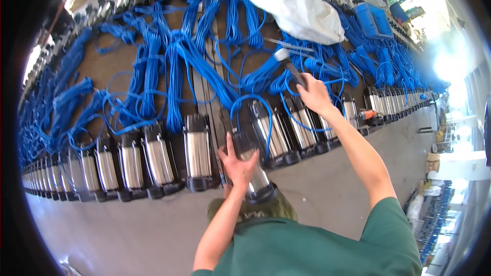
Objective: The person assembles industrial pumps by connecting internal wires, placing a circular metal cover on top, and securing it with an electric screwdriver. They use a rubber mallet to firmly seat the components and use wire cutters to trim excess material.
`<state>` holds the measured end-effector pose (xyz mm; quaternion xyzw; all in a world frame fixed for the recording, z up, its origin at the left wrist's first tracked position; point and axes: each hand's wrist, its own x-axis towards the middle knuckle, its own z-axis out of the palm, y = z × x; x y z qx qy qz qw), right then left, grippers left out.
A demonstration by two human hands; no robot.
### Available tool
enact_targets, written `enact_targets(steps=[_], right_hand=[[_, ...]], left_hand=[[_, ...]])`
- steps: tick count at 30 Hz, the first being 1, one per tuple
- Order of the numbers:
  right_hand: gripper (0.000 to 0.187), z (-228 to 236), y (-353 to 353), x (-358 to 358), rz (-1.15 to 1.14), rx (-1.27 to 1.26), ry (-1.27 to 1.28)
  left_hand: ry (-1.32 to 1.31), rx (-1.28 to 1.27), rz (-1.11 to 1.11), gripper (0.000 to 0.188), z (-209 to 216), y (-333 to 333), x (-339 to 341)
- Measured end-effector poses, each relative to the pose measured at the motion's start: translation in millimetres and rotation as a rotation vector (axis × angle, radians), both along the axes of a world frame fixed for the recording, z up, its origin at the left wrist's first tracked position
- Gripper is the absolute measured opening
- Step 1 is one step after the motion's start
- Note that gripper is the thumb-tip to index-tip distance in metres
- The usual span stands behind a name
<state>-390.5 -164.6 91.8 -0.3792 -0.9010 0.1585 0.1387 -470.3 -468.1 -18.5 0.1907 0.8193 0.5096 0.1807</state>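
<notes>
My left hand (pixel 239 166) holds a silver, black-ended submersible pump (pixel 262 179) near the front edge of the row, thumb and fingers spread round its upper part. A blue cable loops up from this pump's top. Raised above the row to the right, my right hand (pixel 314 94) grips a mallet (pixel 292 69) by its dark handle. The mallet's pale head points up and away to the left, apart from the pump. Left of my left hand stands another pump (pixel 198 153); to the right is a further pump (pixel 273 130).
Several like pumps line the front edge both ways. Behind them lie bundled blue cables (pixel 148 71). A white sack (pixel 294 7) and a blue crate (pixel 373 20) rest farther back. An orange-handled tool (pixel 367 115) lies among pumps at right. Grey floor (pixel 128 230) lies in front.
</notes>
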Motion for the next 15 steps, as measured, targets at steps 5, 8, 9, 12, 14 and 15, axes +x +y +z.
enact_targets(steps=[5,8,9,12,14,15], right_hand=[[0.036,143.5,-132.9,64.7,-0.071,-0.971,-0.351],[0.041,138.1,-198.2,85.6,-0.139,-1.136,-0.566],[0.041,135.2,-204.7,78.5,-0.010,-1.127,-0.638],[0.044,123.8,-219.4,64.1,0.254,-0.937,-0.732],[0.044,118.3,-226.9,62.3,0.288,-0.788,-0.678],[0.044,117.5,-229.3,60.6,0.298,-0.788,-0.684]], left_hand=[[-0.013,-0.023,0.018,0.107,-4.7,-3.0,-1.6],[-0.027,-0.029,0.010,0.106,-0.9,-1.6,1.0],[-0.027,-0.038,0.001,0.106,0.6,-2.1,1.0],[-0.036,-0.040,-0.002,0.107,2.0,-5.5,0.1],[-0.001,-0.044,0.009,0.108,-2.4,-5.5,-1.6],[-0.020,-0.068,-0.007,0.108,-3.8,-8.0,-0.9]])
